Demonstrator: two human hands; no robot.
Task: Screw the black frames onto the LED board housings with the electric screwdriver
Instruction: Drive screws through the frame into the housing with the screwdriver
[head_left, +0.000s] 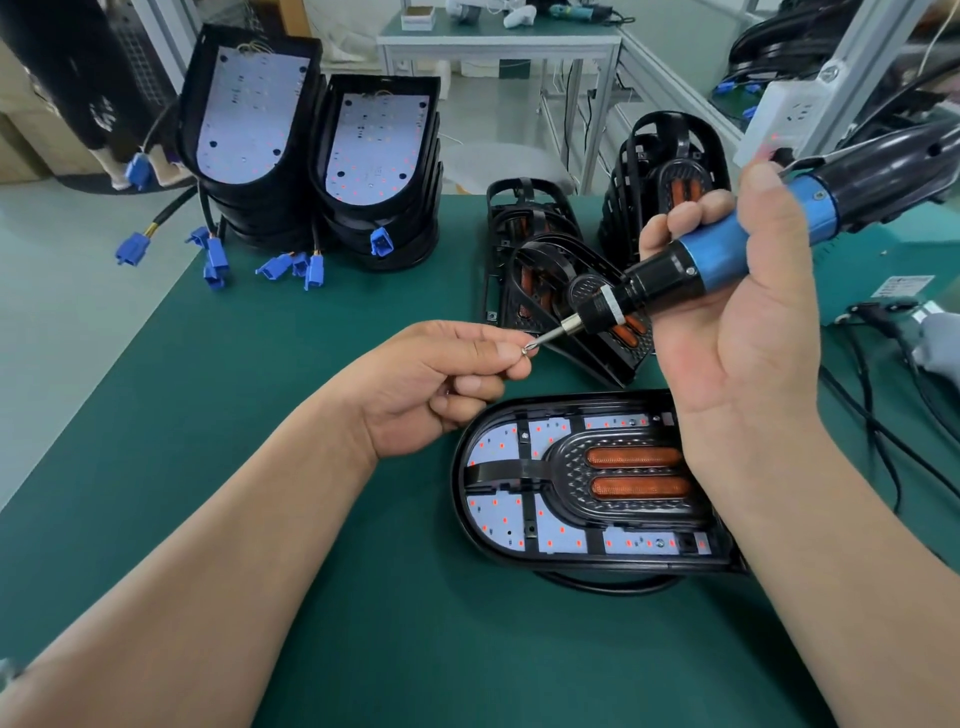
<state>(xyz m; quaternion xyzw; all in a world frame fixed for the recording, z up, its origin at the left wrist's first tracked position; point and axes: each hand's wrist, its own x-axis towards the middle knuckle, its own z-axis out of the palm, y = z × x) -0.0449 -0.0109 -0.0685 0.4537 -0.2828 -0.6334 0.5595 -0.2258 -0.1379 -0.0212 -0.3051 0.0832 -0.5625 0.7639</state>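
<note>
- Two hands are meeting above the green bench mat (208, 415). The left hand (441, 384) is pinching a small silver screw (525, 351) between thumb and forefinger, with its other fingers curled under.
- The right hand (748, 332) is gripping the blue-and-black electric screwdriver (727, 254), fingers wrapped round the barrel. Its slim steel bit (553, 334) is pointing toward eight o'clock and touching the screw.
- The oval black LED board housing (460, 483) is lying flat on the mat at five o'clock from the pinch. The black plastic frame (569, 470), with two orange lenses, is sitting in it over the white board.
- The screw is seemingly being loaded onto the bit. Doing it well is meaning seating the tip squarely in the recess and releasing the pinch only once the screw is hanging true. Then the tool should be swinging upright over a frame hole.
- More stacked housings (249, 130) with blue connectors are standing at eleven o'clock, and spare frames (665, 171) at one o'clock.
</note>
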